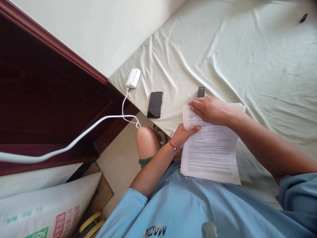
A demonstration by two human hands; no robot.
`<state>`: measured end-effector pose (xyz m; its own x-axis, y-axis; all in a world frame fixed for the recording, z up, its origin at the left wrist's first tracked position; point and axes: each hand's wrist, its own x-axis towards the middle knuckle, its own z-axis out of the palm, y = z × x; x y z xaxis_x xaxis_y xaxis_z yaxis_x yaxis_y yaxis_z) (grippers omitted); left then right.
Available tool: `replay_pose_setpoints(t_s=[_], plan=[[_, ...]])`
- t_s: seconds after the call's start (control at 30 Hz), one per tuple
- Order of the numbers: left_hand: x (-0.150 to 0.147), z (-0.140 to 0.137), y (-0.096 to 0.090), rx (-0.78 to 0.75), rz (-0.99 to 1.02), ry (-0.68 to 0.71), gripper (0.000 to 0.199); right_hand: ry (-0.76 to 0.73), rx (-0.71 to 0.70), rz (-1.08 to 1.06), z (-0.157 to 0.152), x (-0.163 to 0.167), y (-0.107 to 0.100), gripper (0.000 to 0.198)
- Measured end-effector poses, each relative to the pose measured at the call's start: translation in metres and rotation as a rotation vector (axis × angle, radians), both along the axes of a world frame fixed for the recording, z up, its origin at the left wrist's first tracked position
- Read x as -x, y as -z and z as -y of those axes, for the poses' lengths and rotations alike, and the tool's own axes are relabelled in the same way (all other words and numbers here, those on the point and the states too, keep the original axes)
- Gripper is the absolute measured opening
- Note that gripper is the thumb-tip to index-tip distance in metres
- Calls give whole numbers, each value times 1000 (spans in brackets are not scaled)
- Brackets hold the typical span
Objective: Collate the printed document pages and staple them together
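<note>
A stack of printed papers [210,155] rests between my lap and the edge of the bed. My left hand [184,135], a red string bracelet at its wrist, grips the stack's left edge with the thumb on top; its other fingers are hidden beneath. Across the top left part of the papers lies my right hand [210,108], its fingers bent together over the corner. Just beyond that hand, a black stapler-like object [201,91] sits on the sheet, its near end covered by the hand and papers.
On the pale bed sheet [247,59] lie a black phone [155,104] and a white charger block [133,78]. The block's white cable [74,142] runs leftward through the near view. A small dark item [303,18] lies far right. Printed sacks [49,205] stand at lower left.
</note>
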<state>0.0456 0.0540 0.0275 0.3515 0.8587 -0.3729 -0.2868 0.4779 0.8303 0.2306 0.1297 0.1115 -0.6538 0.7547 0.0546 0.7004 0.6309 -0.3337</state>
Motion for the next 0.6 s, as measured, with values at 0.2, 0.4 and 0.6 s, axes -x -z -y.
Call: replay_pose_setpoints(t_s=[0.2,0.4,0.6], plan=[[5,3,-3,7,-13,15,63,53,-56,-27,2,-10,3,51],[3,-1,-4,7,-21,27,62,6,44,-51,4,-3,1,53],[9,-12,-9,-66,12,-39,62,242,-15,-234,-3,-40,-11,47]])
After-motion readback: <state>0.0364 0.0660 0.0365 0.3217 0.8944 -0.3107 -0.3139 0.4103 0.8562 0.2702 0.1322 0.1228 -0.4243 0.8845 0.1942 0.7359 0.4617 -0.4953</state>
